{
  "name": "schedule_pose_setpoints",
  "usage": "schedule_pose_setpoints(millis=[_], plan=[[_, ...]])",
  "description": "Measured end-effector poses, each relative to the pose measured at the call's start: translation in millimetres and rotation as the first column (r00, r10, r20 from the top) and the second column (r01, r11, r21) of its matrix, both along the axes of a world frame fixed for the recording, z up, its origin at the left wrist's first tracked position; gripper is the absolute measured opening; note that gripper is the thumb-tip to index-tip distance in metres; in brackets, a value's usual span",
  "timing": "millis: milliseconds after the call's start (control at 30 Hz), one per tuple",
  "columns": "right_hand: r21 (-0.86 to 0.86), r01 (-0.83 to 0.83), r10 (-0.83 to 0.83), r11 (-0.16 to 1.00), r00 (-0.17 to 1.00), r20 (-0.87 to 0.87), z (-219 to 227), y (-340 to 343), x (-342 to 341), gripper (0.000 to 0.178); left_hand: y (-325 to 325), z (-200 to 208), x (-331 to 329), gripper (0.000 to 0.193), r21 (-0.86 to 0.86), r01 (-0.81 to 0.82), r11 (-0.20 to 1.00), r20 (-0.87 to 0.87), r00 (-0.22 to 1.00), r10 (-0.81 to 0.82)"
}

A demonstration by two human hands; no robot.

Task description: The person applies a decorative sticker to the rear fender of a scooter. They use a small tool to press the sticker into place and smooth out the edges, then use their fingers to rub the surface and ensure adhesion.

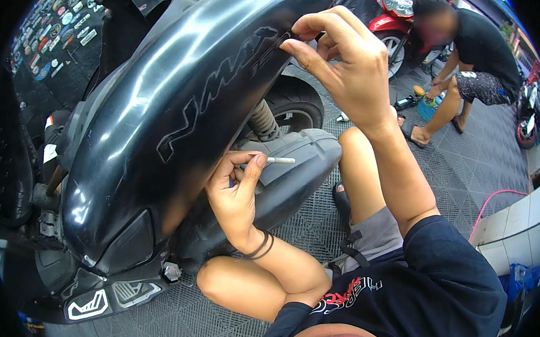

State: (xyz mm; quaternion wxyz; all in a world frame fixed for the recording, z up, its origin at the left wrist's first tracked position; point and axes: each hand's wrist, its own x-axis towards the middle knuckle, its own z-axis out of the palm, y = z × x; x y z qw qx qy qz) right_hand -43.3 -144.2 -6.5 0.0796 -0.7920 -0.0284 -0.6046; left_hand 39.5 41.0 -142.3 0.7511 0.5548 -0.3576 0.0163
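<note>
- We see our right hand (344, 68) pinching the far top edge of a glossy black scooter side panel (180, 113).
- Our left hand (234, 194) grips a thin white-tipped tool (278, 160) beside the panel's lower edge.
- Behind it sits the grey engine cover (301, 164).
- Far right, another person (468, 57) crouches on the grey tiled floor (468, 162).

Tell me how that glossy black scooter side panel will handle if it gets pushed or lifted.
The black side panel is probably slippery: its surface is glossy and mirrors light. It looks thin and broadly curved, so it likely flexes a little rather than staying rigid. The right hand pinches its upper edge with fingertips alone, suggesting it is light for its size.
</note>
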Motion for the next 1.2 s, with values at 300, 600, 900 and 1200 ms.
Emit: schedule_pose_setpoints(millis=[300,600,900,1200], plan=[[-0.019,-0.15,0.151,0.989,0.987,0.053,-3.6,-9.4,11.2,0.015,13.5,-1.3,-14.1,0.009,0.035,-0.146,0.989,-0.097,0.984,0.149],[-0.067,-0.337,0.336,0.939,0.941,-0.034,5.2,-24.2,13.7,0.01,30.7,0.9,-30.9,0.008,0.102,-0.237,0.966,-0.07,0.967,0.245],[0.107,-0.427,0.413,0.898,0.901,0.132,-20.2,-29.2,9.7,0.025,29.9,6.1,-47.4,0.01,0.139,-0.243,0.96,-0.009,0.969,0.247],[-0.084,-0.325,0.334,0.942,0.933,0.131,-7.5,-27.6,22.3,0.017,24.3,4.3,-52.5,0.009,0.181,-0.233,0.956,0.011,0.972,0.235]])
